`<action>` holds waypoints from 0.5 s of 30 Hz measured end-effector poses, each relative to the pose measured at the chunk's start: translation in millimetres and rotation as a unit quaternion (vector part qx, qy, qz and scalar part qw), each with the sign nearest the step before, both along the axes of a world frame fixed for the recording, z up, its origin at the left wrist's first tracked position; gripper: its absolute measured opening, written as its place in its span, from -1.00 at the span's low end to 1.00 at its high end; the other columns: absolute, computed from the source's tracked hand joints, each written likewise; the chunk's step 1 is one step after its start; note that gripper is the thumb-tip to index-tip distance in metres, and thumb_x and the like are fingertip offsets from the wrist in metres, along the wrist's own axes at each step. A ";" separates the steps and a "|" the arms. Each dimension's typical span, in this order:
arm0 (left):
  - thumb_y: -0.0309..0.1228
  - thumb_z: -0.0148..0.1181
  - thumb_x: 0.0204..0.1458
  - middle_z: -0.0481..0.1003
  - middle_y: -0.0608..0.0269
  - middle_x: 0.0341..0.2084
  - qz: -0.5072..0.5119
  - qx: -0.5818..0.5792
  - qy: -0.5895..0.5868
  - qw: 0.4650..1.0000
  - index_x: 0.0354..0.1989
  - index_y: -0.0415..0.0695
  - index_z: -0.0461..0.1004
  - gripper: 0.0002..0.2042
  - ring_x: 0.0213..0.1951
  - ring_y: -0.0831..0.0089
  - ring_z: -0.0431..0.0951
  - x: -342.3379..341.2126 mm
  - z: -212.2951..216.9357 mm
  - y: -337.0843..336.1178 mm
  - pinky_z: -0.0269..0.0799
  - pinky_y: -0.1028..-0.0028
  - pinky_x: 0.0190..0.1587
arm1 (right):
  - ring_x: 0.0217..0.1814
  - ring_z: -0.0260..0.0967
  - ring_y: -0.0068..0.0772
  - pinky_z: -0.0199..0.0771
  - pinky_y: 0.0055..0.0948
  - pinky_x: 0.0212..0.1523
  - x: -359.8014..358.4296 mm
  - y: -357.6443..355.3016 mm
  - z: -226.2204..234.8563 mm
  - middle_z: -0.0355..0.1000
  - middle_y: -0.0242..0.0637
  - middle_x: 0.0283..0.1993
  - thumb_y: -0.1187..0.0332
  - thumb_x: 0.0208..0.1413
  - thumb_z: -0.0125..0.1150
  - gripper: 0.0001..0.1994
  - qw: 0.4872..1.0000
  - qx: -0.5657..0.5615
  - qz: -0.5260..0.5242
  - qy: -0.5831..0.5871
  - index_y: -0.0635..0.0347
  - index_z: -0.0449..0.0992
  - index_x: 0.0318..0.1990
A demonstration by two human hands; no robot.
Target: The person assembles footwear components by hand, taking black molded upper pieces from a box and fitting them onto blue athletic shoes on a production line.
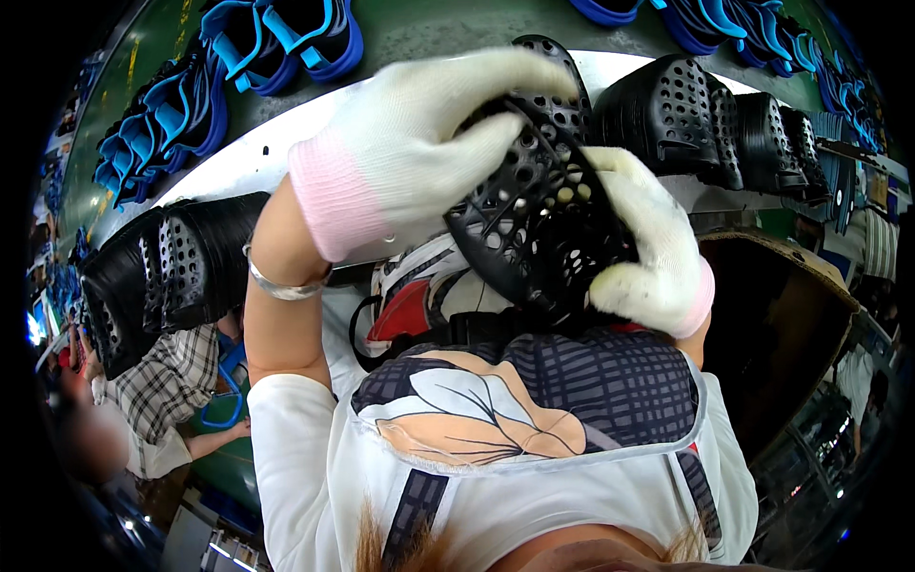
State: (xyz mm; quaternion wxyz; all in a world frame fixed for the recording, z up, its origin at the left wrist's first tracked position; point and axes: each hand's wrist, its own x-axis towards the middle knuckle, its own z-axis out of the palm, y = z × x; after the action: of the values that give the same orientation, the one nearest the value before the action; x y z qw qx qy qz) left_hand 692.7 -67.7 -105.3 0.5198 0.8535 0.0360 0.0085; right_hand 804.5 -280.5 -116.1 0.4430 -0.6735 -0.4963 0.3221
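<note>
- Your left hand (410,143), in a white knit glove with a pink cuff, is raised in front of your chest, palm turned down over the top of a black perforated clog (538,214); its fingers curl together and clamp the shoe's upper edge.
- Your left forearm rises bare from a white sleeve, with a silver bangle (284,284) around the wrist.
- Your right hand (648,253), gloved the same way, comes in from the right and cups the clog's side from below; its fingers are closed on the shoe, thumb pressed along the rim.
- The clog sits between both hands, held up above your lap, tilted with its hole-covered upper facing you.
- It is matte black, dotted with round holes, with a strap bar crossing the opening.
- An open cardboard box (791,315) stands to your right, just beyond your right hand; its inside is dark and you cannot tell what it holds.
- A pale work surface (248,157) runs across in front of you, carrying rows of black clogs (705,119) at the right and more of them at the left (162,276).
- Blue sandals (276,38) lie on the green belt (429,29) beyond.
- Another person in a checked shirt (167,391) is at the lower left.
</note>
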 end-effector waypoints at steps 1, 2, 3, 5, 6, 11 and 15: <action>-0.62 -0.02 0.07 0.50 0.21 -0.06 0.033 0.002 0.047 0.998 0.10 -0.24 0.40 -0.63 -0.05 0.56 0.47 4.1 6.3 -3.7 0.37 0.53 0.05 | -0.03 0.42 -0.12 0.41 -0.31 -0.01 -3.4 -1.0 -0.2 0.38 -0.07 0.00 0.21 -0.15 0.37 -0.54 1.000 0.007 -0.020 0.008 0.36 0.49 -0.13; -0.58 0.01 0.08 0.49 0.22 -0.06 0.054 -0.033 0.035 0.997 0.13 -0.25 0.38 -0.61 -0.06 0.58 0.46 5.5 4.9 -6.6 0.37 0.54 0.04 | -0.04 0.42 -0.12 0.42 -0.31 -0.02 -5.0 -1.4 4.0 0.39 -0.06 0.00 0.23 -0.11 0.34 -0.57 0.999 -0.015 -0.035 -0.010 0.37 0.49 -0.13; -0.54 0.04 0.09 0.48 0.23 -0.05 0.070 -0.069 0.018 0.995 0.16 -0.25 0.36 -0.59 -0.07 0.60 0.46 9.0 5.2 -9.1 0.37 0.56 0.02 | -0.05 0.43 -0.12 0.42 -0.31 -0.04 -6.5 -2.7 9.6 0.39 -0.06 -0.01 0.26 -0.07 0.30 -0.60 0.997 -0.036 -0.054 -0.033 0.39 0.49 -0.13; -0.46 0.04 0.11 0.47 0.21 -0.03 0.108 -0.173 0.043 0.978 0.19 -0.29 0.32 -0.57 -0.06 0.58 0.45 10.5 15.9 -16.1 0.37 0.55 0.03 | -0.12 0.44 -0.19 0.44 -0.39 -0.11 -10.4 -2.4 13.4 0.40 -0.06 -0.06 0.38 0.08 0.11 -0.73 0.987 -0.056 -0.144 0.045 0.39 0.49 -0.13; -0.42 0.04 0.12 0.46 0.19 -0.02 0.121 -0.224 0.055 0.965 0.20 -0.30 0.30 -0.55 -0.06 0.57 0.45 13.0 20.4 -19.9 0.36 0.54 0.03 | -0.16 0.45 -0.23 0.44 -0.43 -0.14 -11.7 -2.9 14.8 0.41 -0.06 -0.09 0.44 0.15 0.02 -0.77 0.976 -0.060 -0.194 0.083 0.39 0.49 -0.12; -0.29 -0.04 0.23 0.47 0.13 -0.06 0.166 -0.416 0.010 0.894 0.21 -0.36 0.25 -0.54 -0.05 0.51 0.47 0.3 -4.6 -42.5 0.41 0.52 -0.04 | -0.19 0.47 -0.23 0.45 -0.42 -0.17 -2.9 -3.7 9.3 0.43 -0.04 -0.11 0.45 0.16 0.01 -0.78 0.977 -0.054 -0.207 0.007 0.39 0.50 -0.14; -0.22 -0.06 0.28 0.48 0.13 -0.07 0.163 -0.485 0.041 0.858 0.20 -0.35 0.26 -0.53 -0.06 0.49 0.49 5.1 -11.0 -39.4 0.45 0.50 -0.05 | -0.20 0.48 -0.19 0.47 -0.39 -0.18 1.0 -4.2 17.8 0.44 0.00 -0.12 0.42 0.14 0.07 -0.79 0.979 -0.054 -0.197 0.006 0.39 0.51 -0.17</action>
State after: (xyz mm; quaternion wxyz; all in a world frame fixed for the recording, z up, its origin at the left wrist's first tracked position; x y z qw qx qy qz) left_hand 697.8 -107.1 -116.3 0.8571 0.4752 0.1948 0.0398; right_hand 805.5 -284.7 -98.3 0.4636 -0.7794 -0.3329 0.2583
